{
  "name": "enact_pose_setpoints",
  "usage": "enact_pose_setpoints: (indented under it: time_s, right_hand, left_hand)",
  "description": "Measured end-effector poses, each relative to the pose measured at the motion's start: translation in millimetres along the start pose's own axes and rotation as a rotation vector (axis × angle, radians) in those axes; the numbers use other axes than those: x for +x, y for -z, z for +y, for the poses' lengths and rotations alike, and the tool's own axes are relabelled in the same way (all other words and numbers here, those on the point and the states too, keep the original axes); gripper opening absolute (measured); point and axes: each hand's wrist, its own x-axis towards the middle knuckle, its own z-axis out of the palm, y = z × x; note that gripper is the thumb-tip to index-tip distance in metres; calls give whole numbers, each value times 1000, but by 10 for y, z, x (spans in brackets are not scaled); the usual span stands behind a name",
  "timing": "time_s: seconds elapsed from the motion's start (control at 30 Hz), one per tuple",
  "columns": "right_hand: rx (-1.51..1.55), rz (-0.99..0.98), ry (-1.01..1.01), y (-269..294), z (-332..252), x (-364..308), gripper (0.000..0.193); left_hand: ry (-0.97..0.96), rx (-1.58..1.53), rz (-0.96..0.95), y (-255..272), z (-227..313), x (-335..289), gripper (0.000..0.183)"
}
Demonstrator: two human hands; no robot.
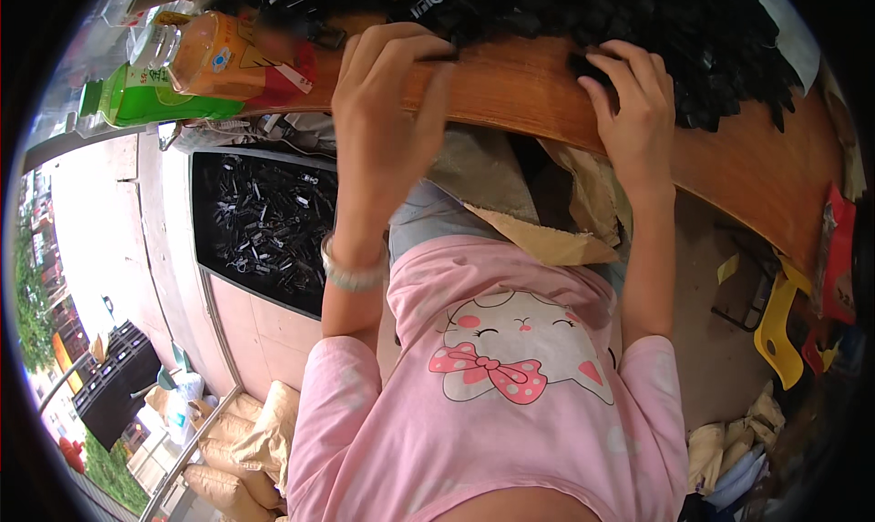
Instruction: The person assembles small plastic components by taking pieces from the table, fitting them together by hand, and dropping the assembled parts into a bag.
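Note:
A heap of small black plastic parts covers the far side of a brown wooden table. My left hand is over the table with curled fingers and a motion-blurred thumb. A small black plastic part shows at its fingertips. To the right, my right hand bends its fingers around another small black part beside the heap. The fingers cover most of that part, so its exact shape is hidden.
Bottles with orange and green labels lie at the table's left end. Below them, a black bin holds many black parts. Brown paper hangs under the table edge. A yellow object is at right; sacks stand lower left.

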Motion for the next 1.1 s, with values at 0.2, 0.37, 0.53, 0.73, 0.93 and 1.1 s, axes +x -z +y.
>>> enact_pose_setpoints:
  time_s: [0.2,0.37,0.53,0.73,0.93,1.1]
  right_hand:
    - [151,-3,-45,-15,-127,-196,23]
    - [244,86,-171,-33,-119,-304,29]
    - [626,150,-317,171,-404,-220,29]
    - [659,185,-168,143,-391,-148,26]
    - [551,226,-104,154,-416,-152,28]
    - [590,246,-165,133,-415,-202,29]
  left_hand:
    - [-142,444,-117,-162,-417,-62,18]
    - [175,-31,-95,-291,-165,-218,24]
    - [701,-1211,-306,-403,-33,-166,26]
    - [588,-930,-359,-403,193,-111,33]
    - [577,-900,-365,-414,129,-144,34]
    - [584,-924,-400,-416,107,-163,35]
